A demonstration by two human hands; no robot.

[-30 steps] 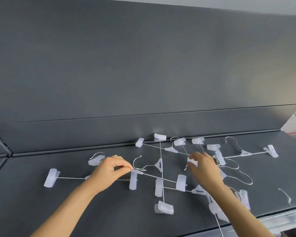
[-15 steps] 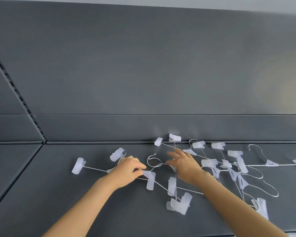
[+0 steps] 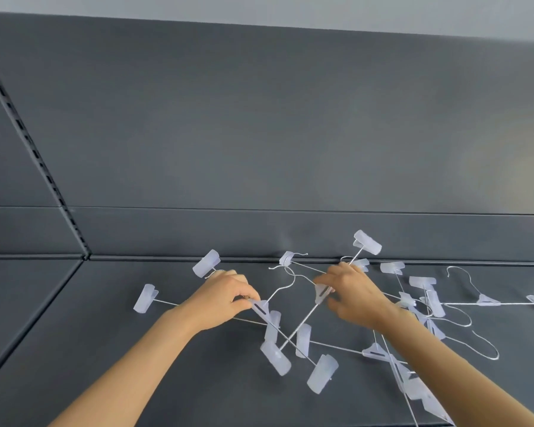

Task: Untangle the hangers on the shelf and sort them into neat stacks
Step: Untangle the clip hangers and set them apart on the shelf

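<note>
Several white clip hangers with thin wire rods and hooks lie tangled across the dark grey shelf [image 3: 74,349]. My left hand [image 3: 225,295] pinches the centre piece of one hanger [image 3: 261,309] whose rod runs down to the right to a clip [image 3: 321,375]. My right hand [image 3: 353,291] grips the centre piece of another hanger [image 3: 321,294]. That hanger is tilted up: its far clip [image 3: 367,241] rises off the shelf and its near clip [image 3: 275,357] is low. More hangers pile at the right [image 3: 426,298], partly under my right forearm.
A single hanger [image 3: 487,300] lies apart at the far right, its clip at the frame edge. The grey back panel [image 3: 259,134] rises behind the shelf. A slotted upright [image 3: 34,155] and a seam divide off the shelf section on the left.
My right hand has taken hold of a hanger's centre piece and tilted it up, lifting its far clip off the shelf. My left hand keeps its pinch. The view has shifted slightly.
</note>
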